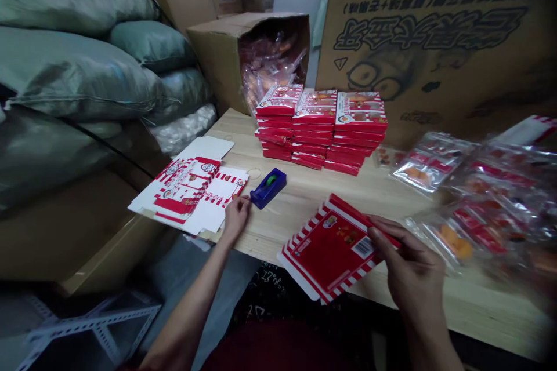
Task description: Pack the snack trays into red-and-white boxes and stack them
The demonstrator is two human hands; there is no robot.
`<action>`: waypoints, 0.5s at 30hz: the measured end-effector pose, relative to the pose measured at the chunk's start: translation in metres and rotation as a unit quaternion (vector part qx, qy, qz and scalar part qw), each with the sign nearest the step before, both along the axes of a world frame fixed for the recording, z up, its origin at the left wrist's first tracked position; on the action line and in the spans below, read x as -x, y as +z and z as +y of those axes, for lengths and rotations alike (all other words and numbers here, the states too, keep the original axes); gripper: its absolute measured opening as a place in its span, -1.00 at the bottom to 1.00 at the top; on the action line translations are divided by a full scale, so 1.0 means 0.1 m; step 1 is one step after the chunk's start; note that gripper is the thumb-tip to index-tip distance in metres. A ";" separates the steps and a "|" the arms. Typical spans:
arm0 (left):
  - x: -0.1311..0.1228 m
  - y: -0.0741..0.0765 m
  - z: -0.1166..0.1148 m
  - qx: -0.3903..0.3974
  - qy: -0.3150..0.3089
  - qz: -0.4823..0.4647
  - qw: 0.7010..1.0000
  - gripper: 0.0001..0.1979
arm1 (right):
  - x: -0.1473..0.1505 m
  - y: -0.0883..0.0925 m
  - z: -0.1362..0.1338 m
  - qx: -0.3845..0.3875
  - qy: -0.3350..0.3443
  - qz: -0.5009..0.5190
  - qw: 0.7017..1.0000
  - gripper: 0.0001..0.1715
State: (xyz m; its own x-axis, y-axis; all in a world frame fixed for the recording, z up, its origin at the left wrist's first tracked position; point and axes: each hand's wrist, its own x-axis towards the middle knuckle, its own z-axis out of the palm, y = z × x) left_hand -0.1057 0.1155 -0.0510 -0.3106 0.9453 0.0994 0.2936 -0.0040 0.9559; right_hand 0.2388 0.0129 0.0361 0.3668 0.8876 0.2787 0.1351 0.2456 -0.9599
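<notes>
My right hand (413, 261) grips a red-and-white striped carton (333, 243) by its right corner, thumb on top, with its red printed face and barcode showing. The carton is tilted over the table's front edge, and white flaps stick out at its lower left. At the front end of a blue tape dispenser (268, 188) with a green core, my left hand (237, 217) is closed, fingertips pinched together. Whatever lies between those fingertips is too small to make out. Left of that hand lie flat, unfolded cartons (191, 191), overlapping in a pile.
Stacked filled boxes (319, 127) stand at the back of the wooden table (243, 243). Clear-wrapped packs (483, 203) are heaped on the right. Behind are an open cardboard box (217, 52) of bagged items and a large printed carton (435, 40). Full sacks (78, 69) rise at left.
</notes>
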 end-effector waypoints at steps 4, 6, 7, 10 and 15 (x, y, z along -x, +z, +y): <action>-0.33 0.49 -0.27 -0.037 0.013 -0.011 0.999 -0.78 | 0.23 -0.02 0.04 -0.094 -0.009 -0.090 0.991 -0.81; -0.62 0.82 -0.48 -0.046 -0.024 -0.031 0.998 -0.77 | 0.32 -0.04 0.04 -0.127 -0.005 -0.134 0.983 -0.73; -0.79 0.98 -0.59 -0.050 -0.053 -0.062 0.995 -0.79 | 0.35 -0.05 0.04 -0.138 -0.002 -0.153 0.979 -0.70; -1.25 1.33 -0.85 -0.051 -0.129 -0.166 0.976 -0.81 | 0.42 -0.04 0.00 -0.163 0.011 -0.190 0.968 -0.64; -1.56 1.31 -0.90 0.014 -0.153 -0.301 0.941 -0.07 | 0.49 -0.01 -0.11 -0.162 0.029 -0.199 0.966 -0.59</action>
